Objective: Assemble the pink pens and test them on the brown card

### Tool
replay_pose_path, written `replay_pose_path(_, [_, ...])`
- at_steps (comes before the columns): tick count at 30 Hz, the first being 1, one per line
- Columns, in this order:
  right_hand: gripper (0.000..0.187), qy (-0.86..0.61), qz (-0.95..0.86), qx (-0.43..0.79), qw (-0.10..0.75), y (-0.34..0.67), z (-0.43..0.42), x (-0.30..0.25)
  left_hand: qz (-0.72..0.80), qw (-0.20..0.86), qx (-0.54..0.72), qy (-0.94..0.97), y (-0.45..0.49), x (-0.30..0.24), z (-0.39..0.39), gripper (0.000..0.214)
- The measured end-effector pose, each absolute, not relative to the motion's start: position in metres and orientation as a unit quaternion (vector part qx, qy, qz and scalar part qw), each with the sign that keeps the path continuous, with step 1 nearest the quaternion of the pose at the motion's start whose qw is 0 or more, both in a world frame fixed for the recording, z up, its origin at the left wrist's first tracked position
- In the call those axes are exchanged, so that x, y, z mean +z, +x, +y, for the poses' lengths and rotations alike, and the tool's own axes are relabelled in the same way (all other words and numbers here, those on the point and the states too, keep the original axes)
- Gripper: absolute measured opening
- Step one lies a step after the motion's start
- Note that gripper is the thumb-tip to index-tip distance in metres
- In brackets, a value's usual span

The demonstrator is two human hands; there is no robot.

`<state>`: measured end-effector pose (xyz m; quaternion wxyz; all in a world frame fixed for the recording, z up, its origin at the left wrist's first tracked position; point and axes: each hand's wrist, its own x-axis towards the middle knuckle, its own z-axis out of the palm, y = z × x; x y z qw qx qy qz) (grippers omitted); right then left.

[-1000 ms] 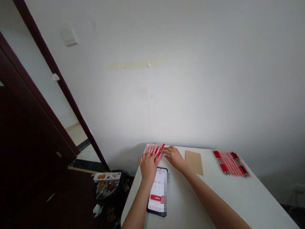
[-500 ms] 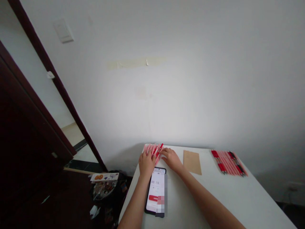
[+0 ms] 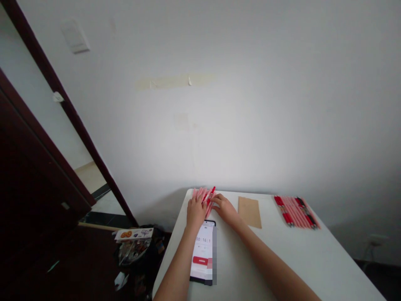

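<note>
A bunch of pink and red pens [image 3: 210,195] lies at the far left corner of the table, partly covered by my hands. My left hand [image 3: 196,212] rests over the bunch from the left, its fingers curled onto the pens. From the right, my right hand [image 3: 224,208] has its bent fingers against the same pens, close to a red one that sticks up at a slant. The fingertips of both hands nearly meet. Just below the bunch lies a phone [image 3: 202,251] showing a running timer; my left forearm passes along its left edge.
The white table [image 3: 238,263] stands against the wall. To the right of my hands lies a brown paper piece [image 3: 249,212], and further right a neat row of pink, red and black pens [image 3: 297,212]. A filled trash bin [image 3: 134,251] stands on the floor at left.
My left hand has shifted slightly right over the pens, closer to the right hand, which stays at the bunch. The whole view has turned a little.
</note>
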<state>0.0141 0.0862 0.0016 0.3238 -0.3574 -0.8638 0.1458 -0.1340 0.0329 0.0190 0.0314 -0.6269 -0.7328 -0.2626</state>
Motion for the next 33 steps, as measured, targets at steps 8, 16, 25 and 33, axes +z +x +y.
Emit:
replay_pose_path(8, [0.029,-0.365,-0.857,0.163,0.327,0.036,0.088,0.009,-0.718,0.026,-0.268,-0.641,-0.11,0.021,0.039,0.049])
replay_pose_path(16, [0.033,-0.368,-0.856,0.173,0.319,0.054,0.083,0.014,-0.714,0.032,-0.26,-0.65,-0.089,0.024,0.032,0.053])
replay_pose_path(25, [0.035,-0.371,-0.86,0.159,0.312,0.075,0.08,0.01,-0.733,0.023,-0.248,-0.633,-0.068,0.022,0.026,0.046])
replay_pose_path(33, [0.033,-0.377,-0.866,0.135,0.299,0.088,0.087,0.004,-0.736,0.035,-0.243,-0.631,-0.053,0.019,0.024,0.047])
